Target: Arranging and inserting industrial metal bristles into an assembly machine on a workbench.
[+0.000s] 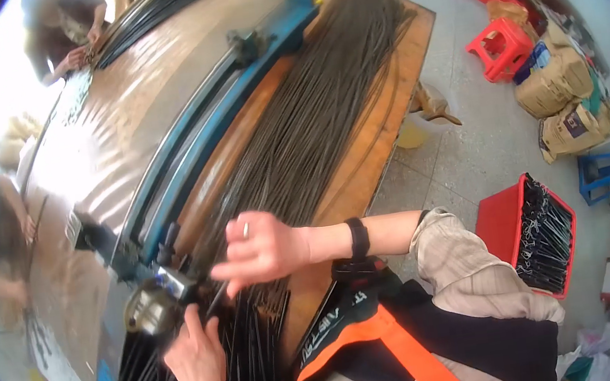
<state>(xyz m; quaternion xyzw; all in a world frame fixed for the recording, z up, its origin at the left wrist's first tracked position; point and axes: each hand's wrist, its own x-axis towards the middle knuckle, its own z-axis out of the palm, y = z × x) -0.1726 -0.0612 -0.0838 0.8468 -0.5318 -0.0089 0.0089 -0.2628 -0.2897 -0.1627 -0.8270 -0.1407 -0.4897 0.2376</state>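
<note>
My left hand (197, 365) is just below a small metal machine head (152, 309), its index finger and thumb reaching up near the metal part. Those fingers look closed, but what they hold is unclear. Above and to the right is my right hand (263, 251), with a ring on one finger; its fingers are curled toward the machine. A short dark strip shows between the two hands, and I cannot tell which one grips it. Black strips (246, 355) lie beneath both hands. A long bundle of thin dark rods (307, 96) stretches away across the wooden table (376, 141).
A blue rail (232, 115) runs from the machine to the table's far end. Two people work along the left side, beside another dark bundle (163, 11). On the floor at right are a red bin (493, 222) of black strips, a red stool (499, 46) and sacks (555, 81).
</note>
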